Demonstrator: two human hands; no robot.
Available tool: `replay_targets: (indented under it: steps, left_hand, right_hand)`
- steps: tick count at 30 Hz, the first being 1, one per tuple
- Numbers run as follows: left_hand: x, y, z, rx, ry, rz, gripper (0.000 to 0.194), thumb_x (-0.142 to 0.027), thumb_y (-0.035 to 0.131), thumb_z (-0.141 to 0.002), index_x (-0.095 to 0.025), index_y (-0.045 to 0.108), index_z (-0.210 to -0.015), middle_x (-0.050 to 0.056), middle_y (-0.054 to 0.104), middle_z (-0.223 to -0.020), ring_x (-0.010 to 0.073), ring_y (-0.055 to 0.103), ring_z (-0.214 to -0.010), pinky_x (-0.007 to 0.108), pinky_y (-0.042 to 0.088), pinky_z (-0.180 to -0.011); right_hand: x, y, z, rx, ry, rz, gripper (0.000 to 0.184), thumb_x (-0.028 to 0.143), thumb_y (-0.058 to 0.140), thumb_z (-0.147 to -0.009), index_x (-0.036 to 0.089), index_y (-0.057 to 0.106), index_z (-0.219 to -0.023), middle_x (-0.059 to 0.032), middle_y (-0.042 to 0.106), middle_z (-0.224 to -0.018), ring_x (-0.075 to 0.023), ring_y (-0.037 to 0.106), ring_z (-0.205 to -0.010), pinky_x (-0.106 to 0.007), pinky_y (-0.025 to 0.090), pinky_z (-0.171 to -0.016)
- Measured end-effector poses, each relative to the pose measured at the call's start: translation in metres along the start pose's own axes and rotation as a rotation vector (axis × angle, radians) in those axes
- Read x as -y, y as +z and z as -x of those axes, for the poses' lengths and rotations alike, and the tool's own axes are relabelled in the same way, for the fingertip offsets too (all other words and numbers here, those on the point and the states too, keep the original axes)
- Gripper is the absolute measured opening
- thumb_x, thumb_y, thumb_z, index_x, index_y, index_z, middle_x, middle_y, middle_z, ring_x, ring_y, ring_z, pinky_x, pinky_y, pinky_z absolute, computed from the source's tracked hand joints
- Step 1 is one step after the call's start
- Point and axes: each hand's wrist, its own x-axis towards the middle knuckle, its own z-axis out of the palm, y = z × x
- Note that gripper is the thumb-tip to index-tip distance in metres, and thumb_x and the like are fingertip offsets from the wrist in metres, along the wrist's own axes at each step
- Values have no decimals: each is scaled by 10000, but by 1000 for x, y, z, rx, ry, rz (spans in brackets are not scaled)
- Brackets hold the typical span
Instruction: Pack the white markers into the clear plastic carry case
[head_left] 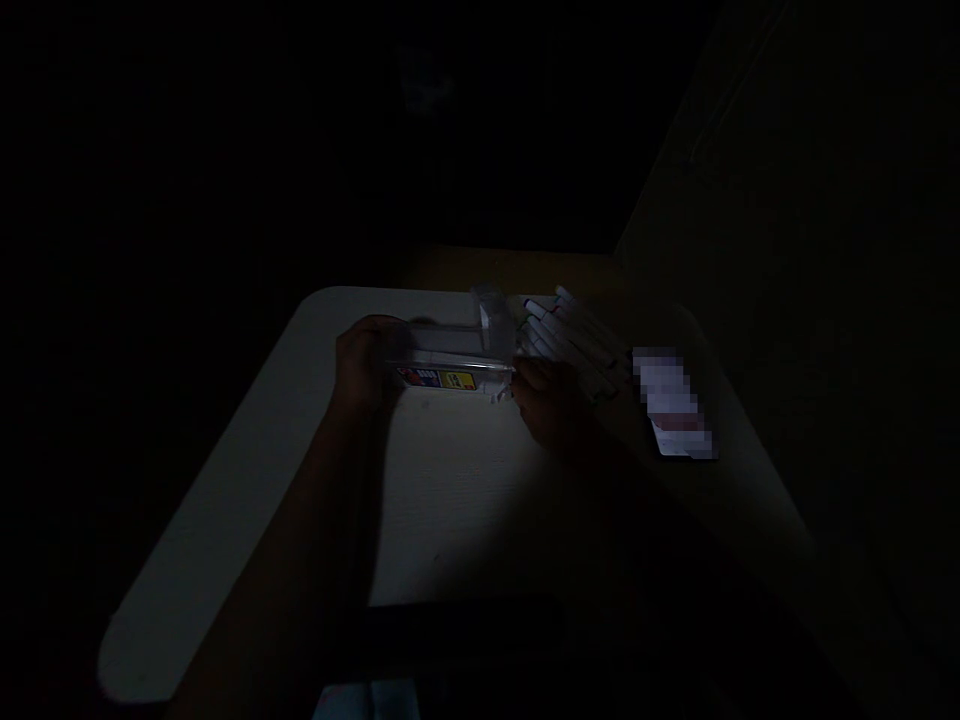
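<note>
My left hand (pixel 366 362) grips the left end of a clear plastic box (pixel 457 345), which has a yellow and red printed label (pixel 438 379) along its near side. My right hand (pixel 551 402) lies in shadow and holds the box's right end with its fingers. A small white torn scrap (pixel 498 392) clings to the lower right corner of the box. Just beyond my right hand lies a bundle of white markers (pixel 571 340) with coloured ends. The dim light hides the finer details of my fingers.
The box and hands are above a pale, rounded-corner table (pixel 247 480). To the right on it lies a pixelated, blurred flat item (pixel 671 402). A dark wall (pixel 750 200) rises beyond the right side, and the room behind is black.
</note>
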Motion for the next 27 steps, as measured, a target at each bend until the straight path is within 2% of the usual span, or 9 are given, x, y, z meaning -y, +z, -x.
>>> replay_targets:
  steps: [3, 10, 16, 20, 24, 27]
  left_hand:
    - [0, -1, 0, 11, 2, 10, 218, -254, 482, -596, -129, 641, -675, 46, 606, -649, 149, 530, -621, 255, 403, -575]
    - [1, -1, -1, -1, -25, 18, 180, -183, 465, -626, -115, 622, -684, 34, 595, -626, 132, 513, -587, 241, 393, -554]
    - [-11, 8, 6, -27, -27, 60, 178, -164, 440, -631, -121, 612, -648, 46, 601, -617, 138, 522, -579, 249, 415, -558]
    - [-9, 8, 6, -20, -20, 80, 180, -192, 453, -625, -126, 617, -659, 50, 608, -624, 146, 533, -588, 253, 425, -557]
    - [-4, 6, 4, -18, -11, 66, 183, -225, 467, -608, -133, 611, -673, 45, 600, -626, 145, 515, -584, 259, 427, -559]
    - [0, 3, 2, -18, -10, 17, 206, -266, 474, -592, -136, 608, -679, 44, 605, -647, 150, 531, -603, 261, 429, -577]
  right_hand:
    - [1, -4, 0, -10, 46, -12, 263, 171, 450, -910, 176, 649, -1082, -105, 584, -1276, -239, 509, -1140, -398, 326, -907]
    - [1, -10, -3, 17, 129, -15, 187, 240, 547, -892, 178, 676, -1011, -79, 621, -1206, -245, 510, -1136, -401, 311, -920]
    - [-6, -16, 5, -40, 114, -23, 211, 248, 509, -903, 153, 668, -1004, -80, 639, -1174, -235, 512, -1114, -398, 299, -942]
    - [-9, -23, 8, -46, 146, -24, 254, 245, 450, -922, 148, 679, -966, -70, 664, -1118, -219, 541, -1046, -395, 291, -942]
    - [-3, -22, 6, -39, 63, -40, 235, 232, 487, -901, 179, 658, -1054, -50, 663, -1129, -221, 534, -1056, -394, 274, -931]
    - [3, -17, 2, 14, 23, -37, 224, 243, 500, -911, 204, 643, -1078, -42, 672, -1120, -210, 548, -1020, -389, 274, -891]
